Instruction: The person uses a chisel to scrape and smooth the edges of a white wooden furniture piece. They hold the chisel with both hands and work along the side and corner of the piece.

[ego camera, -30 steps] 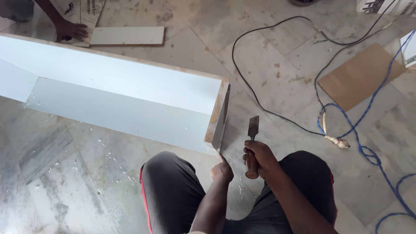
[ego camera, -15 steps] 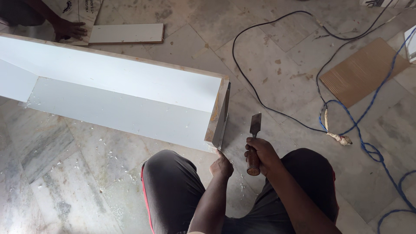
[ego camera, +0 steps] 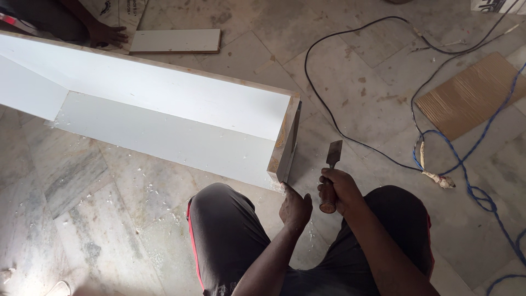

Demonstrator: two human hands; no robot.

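Little has shifted since the earlier views: the chisel stands slightly more upright and the hands have scarcely moved, which suggests a pause to line up the tool, not a cut. From left to right: another person's hand beside a loose white board; the long white panel assembly on the marble floor; the left hand, fingers loosely curled, touching its raw end corner. The right hand is closed around the chisel handle, blade just beside that end, with cables and cardboard beyond.
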